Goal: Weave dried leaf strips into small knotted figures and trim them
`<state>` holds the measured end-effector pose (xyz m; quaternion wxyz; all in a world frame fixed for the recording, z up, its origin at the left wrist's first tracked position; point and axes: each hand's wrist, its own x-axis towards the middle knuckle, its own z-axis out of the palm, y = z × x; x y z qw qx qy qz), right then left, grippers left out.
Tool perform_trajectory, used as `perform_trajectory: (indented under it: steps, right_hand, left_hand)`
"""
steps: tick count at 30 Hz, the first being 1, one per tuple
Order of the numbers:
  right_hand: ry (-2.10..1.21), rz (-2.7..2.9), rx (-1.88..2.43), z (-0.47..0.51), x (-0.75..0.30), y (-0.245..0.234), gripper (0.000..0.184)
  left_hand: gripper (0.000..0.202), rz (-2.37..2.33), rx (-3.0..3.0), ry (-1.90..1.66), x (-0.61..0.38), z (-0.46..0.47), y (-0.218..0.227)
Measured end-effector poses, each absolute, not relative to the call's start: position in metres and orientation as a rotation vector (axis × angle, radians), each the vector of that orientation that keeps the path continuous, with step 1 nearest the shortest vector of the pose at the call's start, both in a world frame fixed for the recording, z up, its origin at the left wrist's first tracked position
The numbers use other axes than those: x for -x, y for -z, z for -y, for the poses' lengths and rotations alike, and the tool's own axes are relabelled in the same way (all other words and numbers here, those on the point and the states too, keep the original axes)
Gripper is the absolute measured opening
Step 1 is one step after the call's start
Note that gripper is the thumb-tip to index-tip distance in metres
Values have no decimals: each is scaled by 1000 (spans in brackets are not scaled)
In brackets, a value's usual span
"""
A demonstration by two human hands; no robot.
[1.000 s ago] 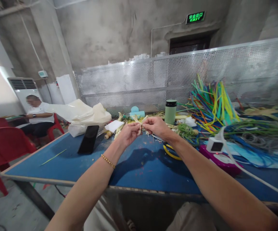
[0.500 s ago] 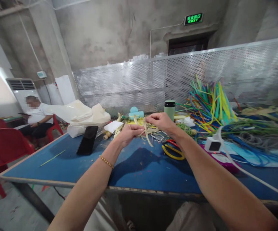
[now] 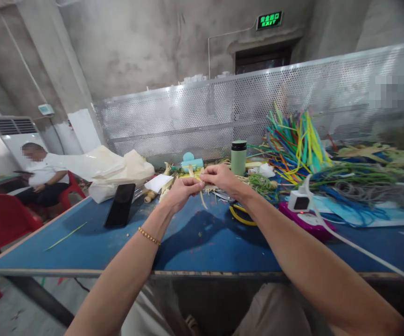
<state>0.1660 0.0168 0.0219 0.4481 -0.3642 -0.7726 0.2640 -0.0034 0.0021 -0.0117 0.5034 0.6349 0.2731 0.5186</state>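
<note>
Work looks under way, unfinished: my left hand (image 3: 180, 194) and right hand (image 3: 223, 180) meet, pinching a pale strip (image 3: 204, 200) whose end hangs loose over the blue table (image 3: 114, 252). What's done between them I can't make out; coloured strips (image 3: 310, 144) beyond lie unused.

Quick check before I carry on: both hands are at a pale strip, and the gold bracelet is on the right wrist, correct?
No: the head view shows the gold bracelet on the left wrist. The left hand and right hand are at a pale strip.
</note>
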Motion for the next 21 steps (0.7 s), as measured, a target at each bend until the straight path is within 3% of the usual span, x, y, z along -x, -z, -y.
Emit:
perform_trajectory:
  steps: [21]
  right_hand:
    - [-925,1642,827,-17,-154,-14,24]
  left_hand:
    - [15,-635,-1502,-1251,0,4,7]
